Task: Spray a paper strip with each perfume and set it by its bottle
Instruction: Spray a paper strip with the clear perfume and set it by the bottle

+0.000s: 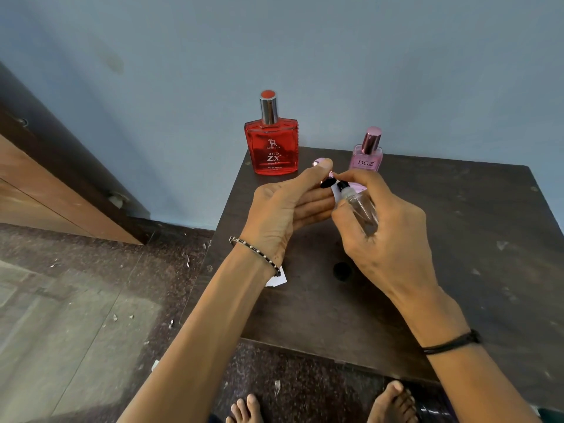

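Mid-frame above the dark worktop [457,239], the right hand's [387,239] grip wraps a clear bottle [361,210], forefinger on its black sprayer [341,185]. The left hand's [280,209] grip pinches a pink cap [317,162] and, seemingly, a white paper strip [335,195] at the nozzle. A red bottle [271,148] and a pink bottle [366,157] stand behind.

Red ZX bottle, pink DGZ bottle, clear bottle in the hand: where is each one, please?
Red ZX bottle [271,148]: head view, front of the red glass body.
Pink DGZ bottle [365,162]: head view, its front label.
Clear bottle [363,210]: head view, its glass body.
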Motion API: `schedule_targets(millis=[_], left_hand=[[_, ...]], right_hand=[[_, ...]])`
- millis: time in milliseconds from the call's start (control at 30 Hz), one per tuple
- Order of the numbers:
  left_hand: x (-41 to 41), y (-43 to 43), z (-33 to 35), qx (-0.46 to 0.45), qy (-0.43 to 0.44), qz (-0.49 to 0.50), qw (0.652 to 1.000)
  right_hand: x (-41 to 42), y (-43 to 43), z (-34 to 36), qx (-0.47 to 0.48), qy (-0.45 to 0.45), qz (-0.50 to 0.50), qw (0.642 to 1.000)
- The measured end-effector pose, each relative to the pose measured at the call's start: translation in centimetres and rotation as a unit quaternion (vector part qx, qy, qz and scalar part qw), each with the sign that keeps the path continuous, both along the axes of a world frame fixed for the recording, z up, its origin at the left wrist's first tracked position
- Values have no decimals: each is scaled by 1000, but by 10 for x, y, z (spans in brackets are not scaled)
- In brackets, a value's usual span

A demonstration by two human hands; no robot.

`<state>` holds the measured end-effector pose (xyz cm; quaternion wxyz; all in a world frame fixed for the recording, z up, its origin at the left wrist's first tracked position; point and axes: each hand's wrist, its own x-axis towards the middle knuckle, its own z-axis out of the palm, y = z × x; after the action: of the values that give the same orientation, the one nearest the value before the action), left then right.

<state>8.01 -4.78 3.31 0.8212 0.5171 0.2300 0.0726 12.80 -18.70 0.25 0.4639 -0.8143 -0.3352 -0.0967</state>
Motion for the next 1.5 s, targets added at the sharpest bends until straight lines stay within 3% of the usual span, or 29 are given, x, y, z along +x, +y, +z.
schedule_targets(millis=[700, 833, 967, 1100, 1167, 1500], left_hand=[[2, 6, -7, -33, 31, -14, 999], [2, 7, -8, -35, 24, -10, 999], [3, 8, -9, -28, 31, -2, 999], [4, 10, -9, -10, 35, 1, 999], [5, 10, -9, -1, 35, 3, 999], [4, 13, -9, 3, 26, 15, 1000]], right_hand=[[0, 0, 3, -82, -38, 6, 996], [0, -2, 1, -48, -19, -7, 999], [2, -9, 1, 40, 101, -47, 993], [8, -17, 5, 168, 265, -31, 949], [9, -18, 6, 211, 306, -7, 928], [-2, -15, 10, 235, 259, 30, 936]])
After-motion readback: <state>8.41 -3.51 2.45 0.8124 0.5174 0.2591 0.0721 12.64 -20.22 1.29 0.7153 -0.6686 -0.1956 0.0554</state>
